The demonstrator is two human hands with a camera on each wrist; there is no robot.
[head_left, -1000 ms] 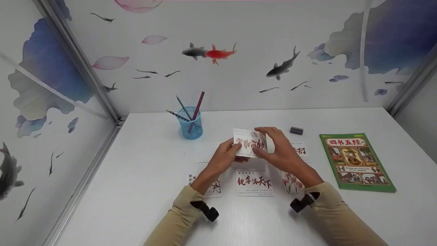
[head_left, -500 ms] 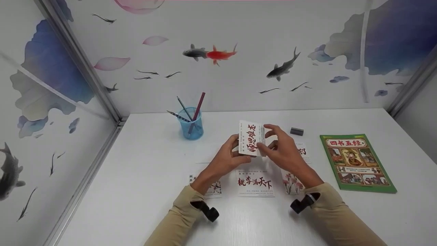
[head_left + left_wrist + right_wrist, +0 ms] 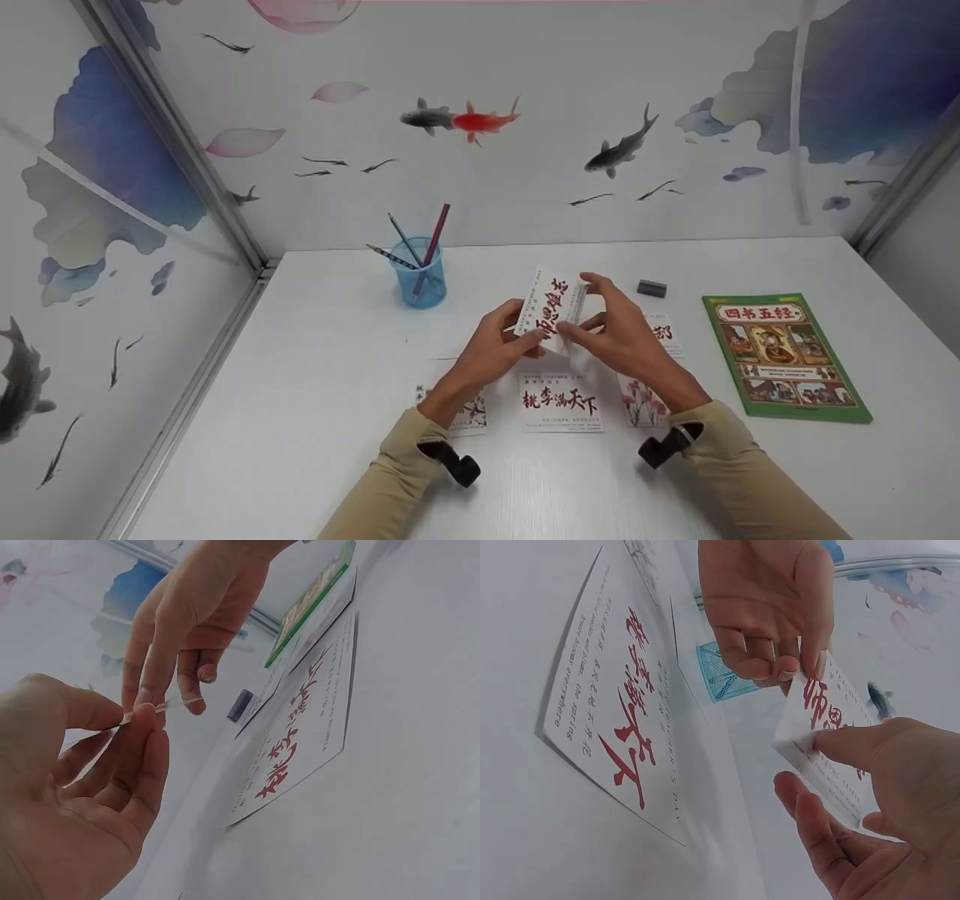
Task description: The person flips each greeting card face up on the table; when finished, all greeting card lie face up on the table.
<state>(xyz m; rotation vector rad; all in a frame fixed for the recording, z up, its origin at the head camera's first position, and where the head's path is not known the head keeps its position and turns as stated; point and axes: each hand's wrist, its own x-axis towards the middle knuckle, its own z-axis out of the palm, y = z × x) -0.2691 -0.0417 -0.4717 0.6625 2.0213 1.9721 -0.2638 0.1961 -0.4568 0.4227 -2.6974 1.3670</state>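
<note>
In the head view a small stack of white cards (image 3: 553, 300) with red Chinese characters is held tilted above the table. My left hand (image 3: 487, 341) pinches its lower left edge between thumb and fingers, also seen from the side in the left wrist view. My right hand (image 3: 626, 334) grips the right side; in the right wrist view its thumb (image 3: 847, 746) lies on the top card's face, with fingers behind. Under the hands lie a red-lettered card (image 3: 561, 405), a blossom card (image 3: 474, 415) and a pink-flower card (image 3: 640, 401). Another lettered card (image 3: 666, 337) is partly hidden by my right hand.
A blue mesh cup (image 3: 420, 289) with pencils stands at the back left. Behind my right hand lies a dark grey eraser (image 3: 652, 288). A green-edged book (image 3: 787, 356) rests on the right, and a printed wall closes the table's back.
The cards have turned from upside-down lettering to sideways, then tilted rightward. My left thumb has moved back onto the lower edge, and both hands stay near the same place.
</note>
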